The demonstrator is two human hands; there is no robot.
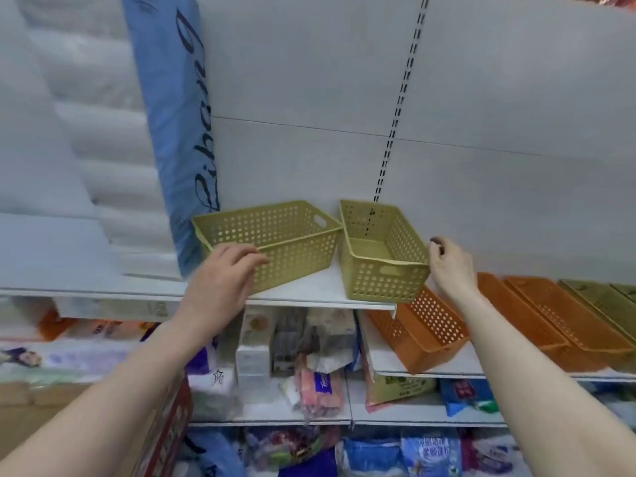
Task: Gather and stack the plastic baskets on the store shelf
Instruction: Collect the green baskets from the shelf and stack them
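Note:
Two olive-green perforated baskets stand side by side on the white upper shelf. The left basket lies with its long side toward me. My left hand grips its near rim at the front left corner, fingers curled over the edge. The right basket points its short handle end toward me and overhangs the shelf's front edge a little. My right hand hovers just beside its right rim with loosely curled fingers. I cannot tell whether it touches the rim.
On the lower shelf at the right lie orange baskets and more green ones. A tall blue package leans against the back panel, left of the baskets. Packaged goods fill the shelves below.

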